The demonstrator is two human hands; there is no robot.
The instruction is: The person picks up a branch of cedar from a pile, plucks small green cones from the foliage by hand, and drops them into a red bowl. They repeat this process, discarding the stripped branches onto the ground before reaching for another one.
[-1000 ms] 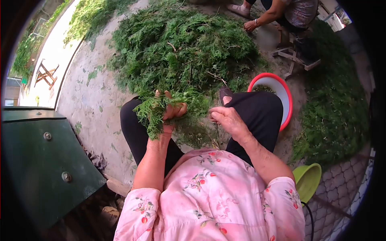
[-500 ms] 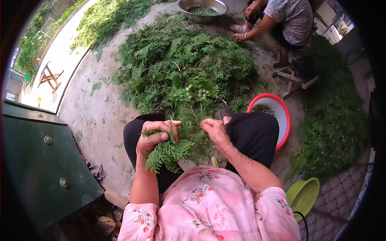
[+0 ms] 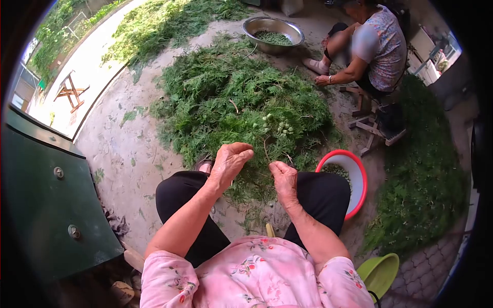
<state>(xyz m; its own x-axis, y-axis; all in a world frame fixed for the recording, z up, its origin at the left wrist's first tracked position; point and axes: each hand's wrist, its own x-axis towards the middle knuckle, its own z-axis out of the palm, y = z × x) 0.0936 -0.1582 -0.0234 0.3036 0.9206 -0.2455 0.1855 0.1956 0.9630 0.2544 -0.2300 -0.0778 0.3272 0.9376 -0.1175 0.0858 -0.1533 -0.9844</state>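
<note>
My right hand [image 3: 285, 182] is closed in a pinch on the stem of an evergreen branch [image 3: 265, 149]. A cluster of small pale green cones [image 3: 277, 126] shows at the branch's far end, over the pile. To the left, my left hand [image 3: 228, 163] is bent over with its fingers drawn together near the stem. What it holds, if anything, is hidden. Directly beyond both hands lies a large heap of evergreen cuttings [image 3: 210, 97]. By my right knee stands a white basin with a red rim [image 3: 362, 185], with small green cones in it.
A metal bowl [image 3: 298, 33] of green cones stands behind the heap. Another person [image 3: 387, 51] sits at the right on a low wooden stool. More cuttings [image 3: 421, 190] lie along the right. A green basin [image 3: 385, 272] and a dark green panel [image 3: 46, 205] flank me.
The leafy sprig that was in my left hand is gone from it, and that hand has moved forward and right. My right hand keeps its pinch. The view has shifted slightly.
</note>
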